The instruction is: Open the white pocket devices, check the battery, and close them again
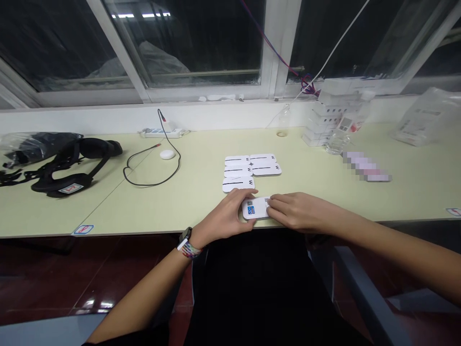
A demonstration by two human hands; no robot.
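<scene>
A small white device [255,208] with a blue sticker lies at the near edge of the pale green table [201,202]. My left hand [226,216] holds its left side, thumb on top. From the right, my right hand [300,211] presses its fingertips onto the device's right end. Just beyond, several more white devices [251,170] with black slots lie face up in a tidy group.
A black strap harness [68,166] lies at the left, beside a black cable [151,168], a white puck [167,154] and a power strip [163,132]. Stacked white boxes [329,117] and a plastic bag [427,117] stand at the back right under the window.
</scene>
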